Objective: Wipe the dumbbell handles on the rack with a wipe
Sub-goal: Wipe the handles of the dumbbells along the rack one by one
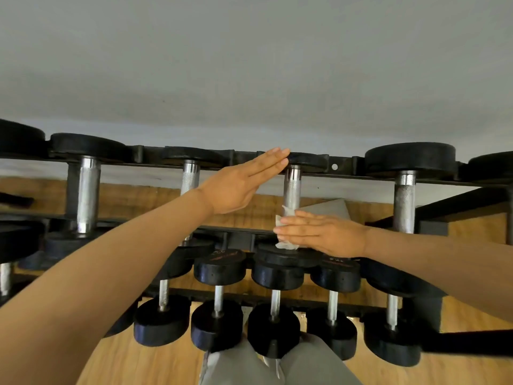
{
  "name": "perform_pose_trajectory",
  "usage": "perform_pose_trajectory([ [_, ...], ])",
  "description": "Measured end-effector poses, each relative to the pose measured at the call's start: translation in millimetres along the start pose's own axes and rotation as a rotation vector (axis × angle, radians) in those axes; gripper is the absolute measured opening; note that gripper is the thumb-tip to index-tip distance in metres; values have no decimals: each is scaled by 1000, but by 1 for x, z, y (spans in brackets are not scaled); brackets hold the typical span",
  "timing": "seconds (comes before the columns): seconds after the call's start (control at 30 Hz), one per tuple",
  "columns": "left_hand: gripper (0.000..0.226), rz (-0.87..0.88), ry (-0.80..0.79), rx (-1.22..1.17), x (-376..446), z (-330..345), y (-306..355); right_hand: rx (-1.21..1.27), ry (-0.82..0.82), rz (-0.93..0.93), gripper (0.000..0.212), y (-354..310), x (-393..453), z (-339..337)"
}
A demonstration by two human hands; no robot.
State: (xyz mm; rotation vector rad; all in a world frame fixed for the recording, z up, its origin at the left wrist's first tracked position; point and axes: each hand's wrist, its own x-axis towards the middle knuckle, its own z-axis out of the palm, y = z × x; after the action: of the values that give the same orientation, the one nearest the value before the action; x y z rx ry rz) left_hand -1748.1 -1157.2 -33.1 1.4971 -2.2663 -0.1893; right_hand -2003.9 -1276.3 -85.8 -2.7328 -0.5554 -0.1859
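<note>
A black two-tier dumbbell rack (pixel 344 165) stands against a grey wall, holding black dumbbells with steel handles. On the upper tier, my right hand (pixel 322 234) presses a crumpled white wipe (pixel 286 234) against the near end of one steel handle (pixel 292 187), fingers straight. My left hand (pixel 241 184) is flat with straight fingers, its fingertips on the far black weight head (pixel 308 159) of that same dumbbell. Neighbouring upper handles (pixel 190 179) (pixel 404 201) (pixel 87 190) stand bare on either side.
The lower tier holds several smaller black dumbbells (pixel 274 301) with thin handles, close to my grey trousers (pixel 311 365). Wooden floor (pixel 138 362) lies below. A grey mat (pixel 330 208) shows behind the upper rail. A black frame part (pixel 458 204) rises at the right.
</note>
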Motion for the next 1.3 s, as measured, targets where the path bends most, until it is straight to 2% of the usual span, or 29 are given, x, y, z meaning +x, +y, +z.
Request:
perform_pose_trajectory([
  [0.07, 61, -9, 1, 4, -1, 1, 1, -18, -63, -93, 50, 9, 3, -9],
  [0.13, 62, -19, -9, -2, -1, 0, 2, -85, -51, -80, 51, 24, 12, -19],
  [0.27, 60, -31, -12, -4, 1, -4, 5, -93, 214, 233, 55, 39, 20, -22],
  [0.37, 56, -59, -20, -22, 1, -5, 9, -51, 270, 340, 45, 18, 21, -8],
  [0.53, 57, -81, -32, -54, 1, -5, 13, -66, 71, 43, 44, 6, 8, 8],
  [0.6, 62, -86, -49, -55, 0, -6, 14, -116, 74, 45, 42, 14, 11, 4],
  [0.77, 60, -110, -78, -41, 2, -11, 19, -12, 238, 513, 51, 14, 29, -8],
  [0.87, 59, -125, -74, -17, 1, -11, 23, 131, 155, 672, 56, -17, 38, -8],
  [0.97, 60, -130, -73, 37, 2, -13, 23, 277, 30, 891, 68, -50, 57, -20],
  [1.03, 60, -101, -93, 66, 4, -15, 21, 306, 24, 1062, 72, -66, 81, -24],
  [1.13, 62, -40, -142, 131, 6, -20, 14, 277, 90, 1327, 73, -79, 114, -16],
  [1.3, 61, 116, -287, 151, 22, -39, -6, 303, 233, 1538, 73, -85, 141, -9],
])
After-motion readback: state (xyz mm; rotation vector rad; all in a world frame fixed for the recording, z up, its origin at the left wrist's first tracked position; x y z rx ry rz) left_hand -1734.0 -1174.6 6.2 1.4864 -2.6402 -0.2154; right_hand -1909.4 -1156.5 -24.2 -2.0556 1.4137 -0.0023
